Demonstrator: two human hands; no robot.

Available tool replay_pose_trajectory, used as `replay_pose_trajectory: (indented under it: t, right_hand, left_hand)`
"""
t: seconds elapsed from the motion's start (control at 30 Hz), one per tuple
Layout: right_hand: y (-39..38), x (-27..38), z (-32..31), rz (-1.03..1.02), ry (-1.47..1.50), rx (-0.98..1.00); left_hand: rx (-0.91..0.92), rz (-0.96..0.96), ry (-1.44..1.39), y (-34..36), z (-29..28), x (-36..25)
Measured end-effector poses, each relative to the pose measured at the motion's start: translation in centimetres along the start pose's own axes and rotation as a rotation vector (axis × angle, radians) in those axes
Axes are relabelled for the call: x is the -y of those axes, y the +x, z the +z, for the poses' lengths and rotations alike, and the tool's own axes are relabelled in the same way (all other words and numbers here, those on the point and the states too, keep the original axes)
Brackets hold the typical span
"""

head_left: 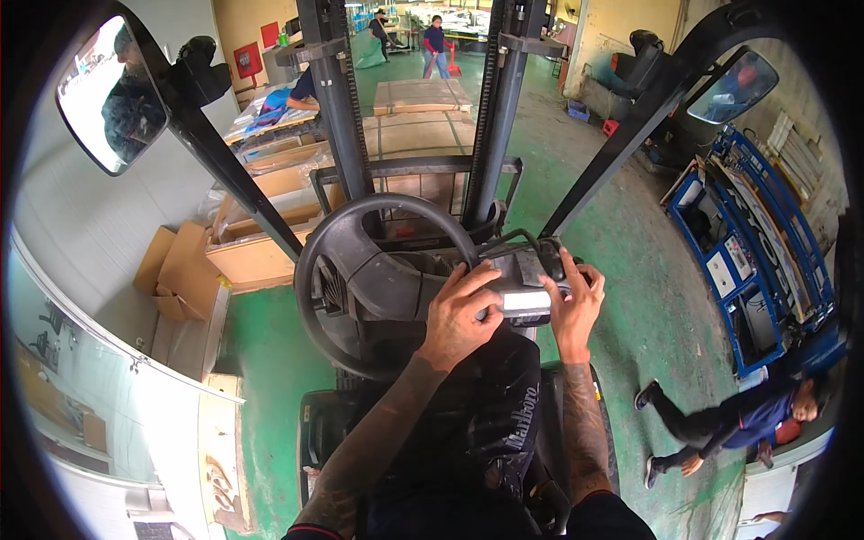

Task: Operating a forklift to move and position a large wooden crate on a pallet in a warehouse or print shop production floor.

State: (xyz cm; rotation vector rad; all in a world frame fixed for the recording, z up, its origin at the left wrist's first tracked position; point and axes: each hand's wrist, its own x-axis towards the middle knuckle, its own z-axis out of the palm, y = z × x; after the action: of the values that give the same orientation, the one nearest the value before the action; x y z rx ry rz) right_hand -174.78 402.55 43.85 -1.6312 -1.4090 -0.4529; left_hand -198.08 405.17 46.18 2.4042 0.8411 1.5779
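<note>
Panel: the dark panel (524, 316), with a white label (526, 301), sits just right of the wheel (304, 288). Call it the middle of a clock, 12 at the top.
Left hand: the left hand (461, 312) is at 9 o'clock, by the panel's near end, fingers bent and spread. I cannot tell if it grips anything.
Right hand: the right hand (576, 304) is at 3 o'clock, fingers curled round the other end. I cannot tell how tightly.
Boxes: brown boxes (418, 135) are stacked at 11 o'clock.
Rack: a blue rack (740, 306) stands near 3 o'clock, well apart.
Walker: a person (747, 425) is at 4 o'clock.
</note>
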Motion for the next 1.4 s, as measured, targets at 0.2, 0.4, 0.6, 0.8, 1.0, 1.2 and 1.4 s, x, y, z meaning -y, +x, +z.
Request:
replay_pose_trajectory:
  t: [0.2,0.4,0.6,0.8,1.0,1.2,1.4]
  right_hand:
    - [0.4,-0.5,-0.2,-0.084,0.123,0.051]
    - [4.8,-0.5,0.1,-0.298,0.122,0.087]
    - [5.2,-0.9,0.2,-0.343,0.133,0.140]
    - [4.7,-1.1,-0.2,-0.339,0.152,0.151]
    - [4.0,-0.7,-0.8,-0.352,0.159,0.134]
    - [3.4,-0.6,-1.2,-0.350,0.153,0.140]
    - [6.7,-2.7,0.2,-0.388,0.163,0.176]
  left_hand:
    - [-0.047,-0.002,0.052,1.2,0.3,0.6]
    - [-0.025,0.003,0.001,0.9,0.0,0.2]
    - [-0.022,0.012,-0.006,0.8,0.4,0.5]
    - [-0.029,0.014,-0.003,1.0,0.3,0.6]
    - [-0.034,0.023,-0.004,0.7,-0.2,0.4]
    - [-0.027,0.027,0.000,0.2,-0.6,-0.1]
    - [-0.023,0.011,-0.011,1.7,1.8,0.8]
